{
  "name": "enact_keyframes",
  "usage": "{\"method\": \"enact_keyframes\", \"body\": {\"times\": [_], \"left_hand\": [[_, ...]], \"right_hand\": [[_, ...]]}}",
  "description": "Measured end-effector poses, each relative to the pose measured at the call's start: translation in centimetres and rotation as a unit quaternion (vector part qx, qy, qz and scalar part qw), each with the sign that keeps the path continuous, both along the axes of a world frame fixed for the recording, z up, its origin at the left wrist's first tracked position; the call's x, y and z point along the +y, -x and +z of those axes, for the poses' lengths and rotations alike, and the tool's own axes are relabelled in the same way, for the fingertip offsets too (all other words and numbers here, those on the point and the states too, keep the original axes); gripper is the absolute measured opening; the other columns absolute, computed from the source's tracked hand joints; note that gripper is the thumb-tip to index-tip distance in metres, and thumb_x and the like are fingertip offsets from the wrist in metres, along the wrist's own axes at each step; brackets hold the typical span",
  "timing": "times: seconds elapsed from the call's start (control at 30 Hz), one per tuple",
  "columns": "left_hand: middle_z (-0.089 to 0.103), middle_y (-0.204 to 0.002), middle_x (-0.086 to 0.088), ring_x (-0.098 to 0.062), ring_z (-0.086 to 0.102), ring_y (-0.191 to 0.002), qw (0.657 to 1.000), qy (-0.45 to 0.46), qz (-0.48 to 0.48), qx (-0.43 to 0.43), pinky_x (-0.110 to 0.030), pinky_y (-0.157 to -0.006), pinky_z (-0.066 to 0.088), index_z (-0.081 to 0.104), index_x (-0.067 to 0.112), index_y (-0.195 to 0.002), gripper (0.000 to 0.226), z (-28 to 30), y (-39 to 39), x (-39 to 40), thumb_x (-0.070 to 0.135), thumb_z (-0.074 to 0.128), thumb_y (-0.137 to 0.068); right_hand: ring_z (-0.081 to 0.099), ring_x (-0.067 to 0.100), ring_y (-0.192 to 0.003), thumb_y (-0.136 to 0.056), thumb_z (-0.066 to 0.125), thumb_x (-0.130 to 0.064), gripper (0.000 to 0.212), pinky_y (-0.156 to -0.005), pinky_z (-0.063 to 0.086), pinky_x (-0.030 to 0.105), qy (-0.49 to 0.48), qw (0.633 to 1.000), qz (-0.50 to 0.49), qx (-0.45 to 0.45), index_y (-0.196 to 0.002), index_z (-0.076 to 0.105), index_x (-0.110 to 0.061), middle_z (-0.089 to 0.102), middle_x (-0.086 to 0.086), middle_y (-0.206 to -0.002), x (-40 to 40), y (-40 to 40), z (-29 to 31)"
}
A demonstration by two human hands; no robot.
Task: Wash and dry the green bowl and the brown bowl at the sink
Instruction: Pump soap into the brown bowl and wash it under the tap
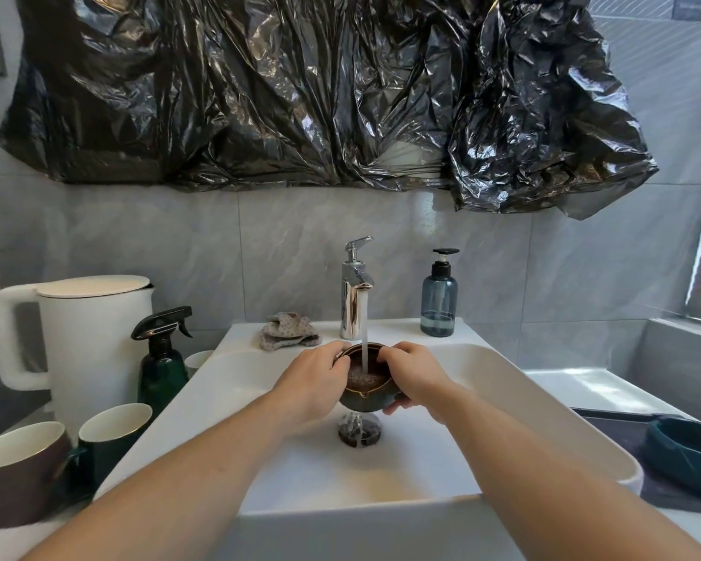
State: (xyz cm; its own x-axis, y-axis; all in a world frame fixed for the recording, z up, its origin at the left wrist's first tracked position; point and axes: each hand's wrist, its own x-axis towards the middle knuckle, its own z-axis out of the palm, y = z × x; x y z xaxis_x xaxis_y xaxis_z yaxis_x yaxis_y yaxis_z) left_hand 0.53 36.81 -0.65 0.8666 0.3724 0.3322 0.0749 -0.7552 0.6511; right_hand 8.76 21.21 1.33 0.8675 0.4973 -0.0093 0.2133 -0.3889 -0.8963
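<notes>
Both hands cup the brown bowl (364, 382) over the sink (502, 382): the left hand (314, 378) curls round its left rim, the right hand (411, 378) round the right side and underneath. Tap (356, 289) water fills it. The green bowl (684, 455) waits on the right counter. Wet glaze could slip from the fingers and the bowl could chip against the basin.

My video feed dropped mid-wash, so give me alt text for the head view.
Both hands, left hand and right hand, hold the brown bowl under the running faucet over the white sink. The green bowl sits on the right counter; a cloth lies behind the basin.
</notes>
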Motion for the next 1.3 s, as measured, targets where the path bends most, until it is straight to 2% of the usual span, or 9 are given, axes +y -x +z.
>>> {"method": "enact_keyframes", "body": {"times": [0.2, 0.3, 0.43, 0.57, 0.77, 1.0, 1.13, 1.23, 1.3], "left_hand": [[0.068, -0.117, 0.004, -0.019, 0.061, -0.110, 0.999, -0.012, 0.033, 0.001, -0.045, -0.097, 0.053, 0.066, 0.033, -0.128, 0.039, 0.4, 0.3, 0.0, 0.030, 0.037, -0.103], [0.070, -0.099, 0.005, -0.021, 0.063, -0.099, 0.998, -0.032, 0.046, 0.013, -0.047, -0.091, 0.054, 0.071, 0.030, -0.104, 0.036, 0.4, 0.3, 0.1, 0.030, 0.035, -0.099], [0.069, -0.091, 0.005, -0.022, 0.064, -0.089, 0.998, -0.032, 0.049, 0.015, -0.048, -0.082, 0.057, 0.069, 0.029, -0.094, 0.034, 0.3, 0.2, 0.1, 0.031, 0.036, -0.098], [0.069, -0.092, 0.006, -0.023, 0.065, -0.084, 0.998, -0.027, 0.048, 0.021, -0.044, -0.076, 0.058, 0.072, 0.031, -0.100, 0.036, 0.3, 0.2, 0.1, 0.034, 0.036, -0.097], [0.068, -0.095, 0.005, -0.021, 0.064, -0.086, 0.998, -0.035, 0.055, 0.026, -0.041, -0.077, 0.057, 0.073, 0.030, -0.106, 0.037, 0.4, 0.2, 0.1, 0.031, 0.037, -0.101], [0.068, -0.100, 0.007, -0.019, 0.062, -0.097, 0.996, -0.051, 0.073, 0.031, -0.044, -0.090, 0.054, 0.071, 0.032, -0.107, 0.035, 0.8, 0.4, -0.3, 0.035, 0.036, -0.103], [0.068, -0.099, 0.007, -0.019, 0.062, -0.096, 0.993, -0.072, 0.093, 0.028, -0.043, -0.088, 0.054, 0.067, 0.033, -0.102, 0.035, 0.8, 0.8, -0.8, 0.042, 0.034, -0.104], [0.069, -0.105, 0.011, -0.016, 0.062, -0.096, 0.987, -0.102, 0.125, -0.003, -0.036, -0.081, 0.050, 0.065, 0.035, -0.112, 0.033, 1.7, 1.4, -1.5, 0.045, 0.034, -0.107], [0.067, -0.118, 0.010, -0.013, 0.059, -0.101, 0.981, -0.123, 0.145, -0.037, -0.033, -0.081, 0.045, 0.062, 0.032, -0.126, 0.035, 3.2, 1.4, -1.8, 0.045, 0.035, -0.108]], "right_hand": [[0.076, 0.027, -0.066, -0.105, 0.039, -0.022, 0.024, -0.046, 0.048, 0.021, -0.024, 0.995, 0.034, 0.089, -0.110, 0.061, -0.013, 0.078, 0.019, -0.096, -0.1, 0.3, -0.1], [0.074, 0.025, -0.063, -0.106, 0.040, -0.024, 0.025, -0.046, 0.048, 0.020, -0.034, 0.994, 0.039, 0.093, -0.111, 0.062, -0.012, 0.079, 0.019, -0.093, -0.1, 0.3, -0.1], [0.071, 0.023, -0.058, -0.107, 0.042, -0.030, 0.027, -0.045, 0.046, 0.021, -0.044, 0.994, 0.035, 0.093, -0.108, 0.064, -0.015, 0.079, 0.015, -0.086, -0.1, 0.1, -0.2], [0.068, 0.021, -0.052, -0.107, 0.042, -0.031, 0.029, -0.043, 0.046, 0.020, -0.032, 0.996, 0.031, 0.076, -0.105, 0.065, -0.013, 0.077, 0.013, -0.077, -0.1, 0.0, -0.3], [0.068, 0.021, -0.051, -0.107, 0.042, -0.028, 0.031, -0.043, 0.046, 0.021, -0.021, 0.998, 0.033, 0.053, -0.111, 0.066, -0.009, 0.076, 0.013, -0.076, 0.0, -0.3, -0.6], [0.068, 0.023, -0.052, -0.109, 0.041, -0.026, 0.029, -0.041, 0.045, 0.021, -0.018, 0.999, 0.037, 0.032, -0.113, 0.064, -0.009, 0.075, 0.017, -0.083, 0.1, -0.4, -0.6], [0.069, 0.021, -0.051, -0.110, 0.041, -0.026, 0.029, -0.040, 0.045, 0.020, -0.019, 0.999, 0.034, 0.020, -0.118, 0.064, -0.010, 0.076, 0.021, -0.095, 0.3, -0.7, -0.6], [0.069, 0.021, -0.052, -0.109, 0.041, -0.026, 0.030, -0.040, 0.045, 0.020, -0.016, 0.999, 0.036, 0.013, -0.121, 0.063, -0.011, 0.076, 0.022, -0.097, 0.5, -0.8, -0.6], [0.069, 0.022, -0.052, -0.109, 0.041, -0.025, 0.030, -0.040, 0.045, 0.020, -0.011, 0.999, 0.040, 0.007, -0.120, 0.063, -0.009, 0.076, 0.022, -0.099, 0.5, -0.7, -0.6]]}}
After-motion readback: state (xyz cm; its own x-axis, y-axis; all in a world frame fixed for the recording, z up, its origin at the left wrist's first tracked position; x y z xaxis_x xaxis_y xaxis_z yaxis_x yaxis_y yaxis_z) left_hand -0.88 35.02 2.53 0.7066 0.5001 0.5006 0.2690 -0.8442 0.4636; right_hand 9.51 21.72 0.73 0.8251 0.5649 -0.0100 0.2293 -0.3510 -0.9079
